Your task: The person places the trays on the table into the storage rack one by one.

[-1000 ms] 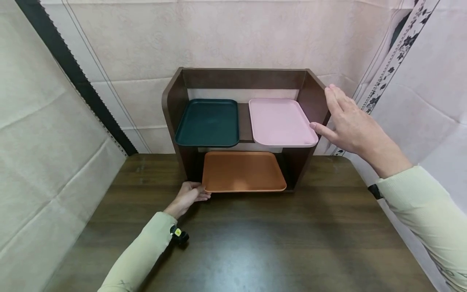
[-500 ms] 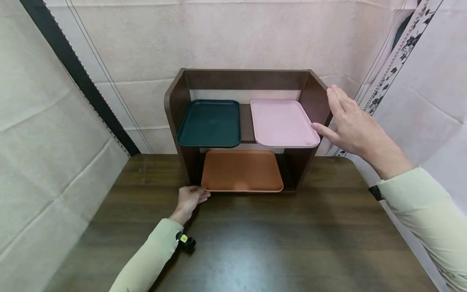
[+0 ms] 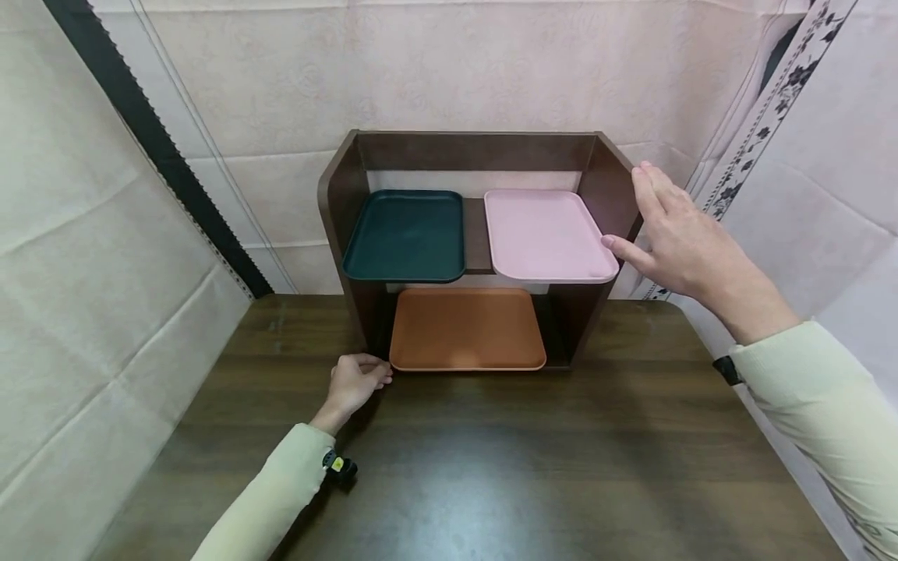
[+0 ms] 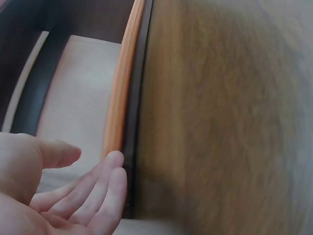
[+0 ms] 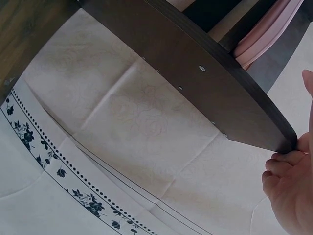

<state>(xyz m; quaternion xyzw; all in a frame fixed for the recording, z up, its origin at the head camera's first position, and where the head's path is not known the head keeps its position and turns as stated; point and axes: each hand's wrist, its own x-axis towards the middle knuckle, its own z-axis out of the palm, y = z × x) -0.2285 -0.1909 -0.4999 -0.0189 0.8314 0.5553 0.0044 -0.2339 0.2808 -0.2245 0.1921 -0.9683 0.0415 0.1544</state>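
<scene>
A dark brown two-level shelf [image 3: 477,151] stands against the back wall. Its upper level bears a dark green tray [image 3: 407,238] on the left and a pink tray [image 3: 550,238] on the right. On the lower level lies an orange-brown tray [image 3: 468,331]. My left hand [image 3: 356,386] is at that tray's front left corner; in the left wrist view its thumb stands apart from the loosely bent fingers, which lie by the tray's edge. My right hand [image 3: 684,241], fingers extended, rests against the upper edge of the shelf's right side panel [image 5: 210,83].
The shelf stands at the back of a dark wooden table [image 3: 484,460]. Pale cloth [image 3: 477,70] hangs behind and on both sides. A black strip [image 3: 161,156] runs down on the left, a floral border [image 3: 779,109] on the right.
The orange-brown tray has shifted slightly to the left relative to the shelf. My left hand has drawn a little leftward from under its corner. The right hand keeps its place on the side panel.
</scene>
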